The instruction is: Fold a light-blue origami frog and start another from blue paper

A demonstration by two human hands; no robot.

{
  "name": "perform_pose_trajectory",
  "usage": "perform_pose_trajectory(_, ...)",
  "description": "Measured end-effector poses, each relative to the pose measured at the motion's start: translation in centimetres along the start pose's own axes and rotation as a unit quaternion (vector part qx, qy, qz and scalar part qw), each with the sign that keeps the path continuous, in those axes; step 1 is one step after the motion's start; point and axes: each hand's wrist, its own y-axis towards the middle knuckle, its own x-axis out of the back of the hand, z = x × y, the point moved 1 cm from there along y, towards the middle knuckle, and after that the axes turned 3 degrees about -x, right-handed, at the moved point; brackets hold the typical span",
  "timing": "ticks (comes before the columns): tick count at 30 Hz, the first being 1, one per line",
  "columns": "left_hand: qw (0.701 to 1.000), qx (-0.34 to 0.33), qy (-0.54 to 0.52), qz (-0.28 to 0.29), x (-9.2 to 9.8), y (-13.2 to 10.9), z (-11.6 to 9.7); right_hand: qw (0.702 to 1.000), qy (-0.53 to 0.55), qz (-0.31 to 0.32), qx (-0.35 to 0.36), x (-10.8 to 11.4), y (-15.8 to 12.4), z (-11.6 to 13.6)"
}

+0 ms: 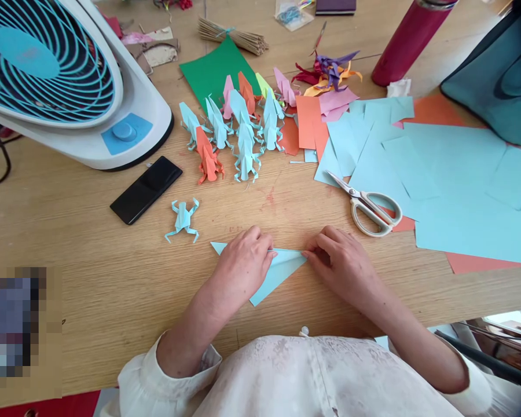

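A light blue sheet of paper (278, 273), folded into a triangle, lies on the wooden table before me with one corner pointing down toward me. My left hand (248, 260) presses on its upper left part, thumb and fingers closed along the folded edge. At the right tip, my right hand (341, 260) pinches the corner between thumb and fingers. To the left lies a small light blue origami frog (183, 219), flat with legs spread. Beyond my hands stand several folded paper figures in light blue, orange, pink and yellow-green, among them an orange one (207, 155).
White-handled scissors (373, 213) lie right, beside stacked light blue sheets (469, 174). A black phone (146, 190) and a fan (130, 127) are left. Behind are a green sheet (219, 66), a bundle of sticks (234, 36), a red bottle (410, 40) and a teal bag (495, 81).
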Motion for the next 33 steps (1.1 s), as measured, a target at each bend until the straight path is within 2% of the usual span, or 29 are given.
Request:
perform_pose_trajectory(7, 0.999, -0.011, -0.039, -0.018, -0.2, 0.0, 0.9, 1.0, -0.007, 0.004, -0.01, 0.0, 0.1, 0.1)
perform_pose_trajectory(20, 0.999, 0.002, -0.015, -0.039, -0.7, 0.4, 1.1, 1.0, -0.004, -0.005, -0.005, -0.2, 0.2, 0.1)
perform_pose_trajectory(28, 0.995, -0.016, -0.053, -0.083, -1.3, -0.2, 1.7, 1.0, 0.0, -0.011, 0.001, -0.3, 0.1, 0.0)
perform_pose_trajectory(33, 0.995, -0.004, 0.005, -0.104, -1.8, -0.6, 1.2, 1.0, -0.001, -0.016, 0.009, -0.4, 0.1, -0.2)
